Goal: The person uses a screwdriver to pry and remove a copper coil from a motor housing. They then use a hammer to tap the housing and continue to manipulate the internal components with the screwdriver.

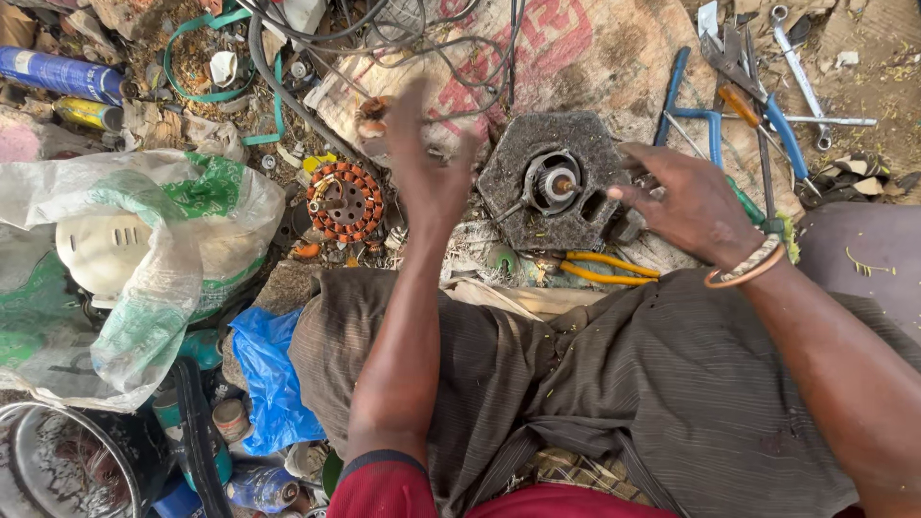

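A dirty grey hexagonal motor housing (523, 158) with a round hub and short shaft in its middle lies on the ground in front of my knees. My right hand (686, 197) rests on its right edge, fingers bent against the rim. My left hand (422, 158) hovers blurred to the left of the housing, fingers spread and holding nothing. A round stator with orange copper windings (345, 201) lies further left on the ground.
Blue-handled pliers (696, 120), a screwdriver and wrenches (801, 77) lie at the back right. Grey cables (384, 38) tangle on a printed sack behind. A clear plastic bag (125, 259) with a white part, blue plastic (269, 374) and spray cans (62, 77) crowd the left.
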